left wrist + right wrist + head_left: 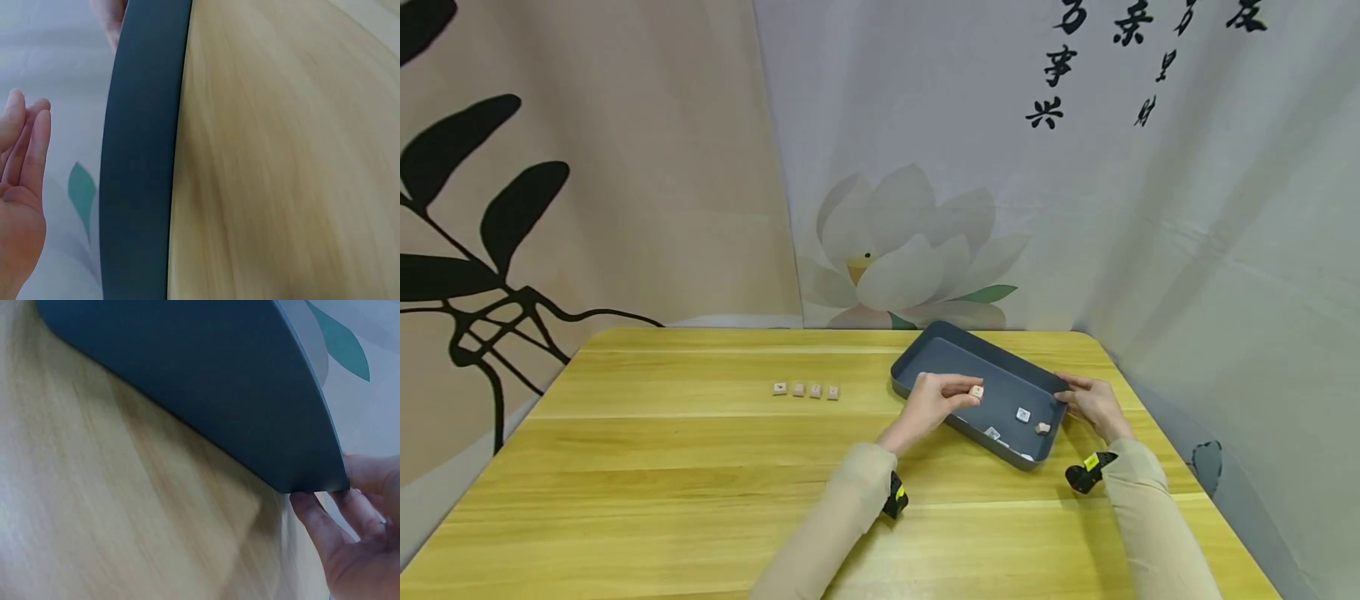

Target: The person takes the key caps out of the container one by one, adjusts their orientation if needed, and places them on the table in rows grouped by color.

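Observation:
My left hand [925,406] pinches a small pale block [977,391] with a dark mark on its face, above the dark blue-grey tray [958,362]. My right hand [1093,406] grips the tray at its right end, fingers and thumb at the wall and rim. Inside the tray lie a white marked block [1023,414], a pinkish block [1042,428] and another marked block [992,433] by the near wall. In the left wrist view the left hand [22,187] shows beyond the tray wall; its block is hidden there. In the right wrist view, the right hand's fingers [319,528] touch the tray's corner.
A row of several small pale blocks [807,390] stands on the wooden table [700,467], left of the tray. Behind the table hangs a printed cloth [910,125]. The tray sits at a slant near the table's back right.

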`<action>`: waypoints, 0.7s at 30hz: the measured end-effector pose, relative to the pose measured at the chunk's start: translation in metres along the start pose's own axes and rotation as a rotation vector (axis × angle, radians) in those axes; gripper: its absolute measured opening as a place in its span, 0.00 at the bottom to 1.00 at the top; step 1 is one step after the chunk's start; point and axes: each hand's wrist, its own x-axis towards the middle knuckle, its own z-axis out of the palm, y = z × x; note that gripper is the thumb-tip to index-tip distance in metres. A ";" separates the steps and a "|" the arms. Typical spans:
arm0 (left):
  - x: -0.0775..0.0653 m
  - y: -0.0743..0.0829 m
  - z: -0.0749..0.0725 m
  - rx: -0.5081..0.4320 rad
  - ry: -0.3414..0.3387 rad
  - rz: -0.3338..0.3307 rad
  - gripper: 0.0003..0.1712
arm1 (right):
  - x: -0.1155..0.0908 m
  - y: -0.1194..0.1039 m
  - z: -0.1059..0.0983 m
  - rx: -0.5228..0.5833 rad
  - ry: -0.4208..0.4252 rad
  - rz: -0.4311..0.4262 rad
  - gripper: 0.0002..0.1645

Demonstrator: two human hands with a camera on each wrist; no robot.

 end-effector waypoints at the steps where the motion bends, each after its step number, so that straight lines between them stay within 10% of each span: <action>1: -0.002 0.000 -0.004 -0.009 0.004 -0.001 0.19 | 0.000 0.000 0.000 0.003 -0.002 -0.006 0.33; 21: -0.047 0.019 -0.088 0.010 0.183 -0.035 0.16 | 0.000 0.000 0.002 0.021 -0.002 0.006 0.34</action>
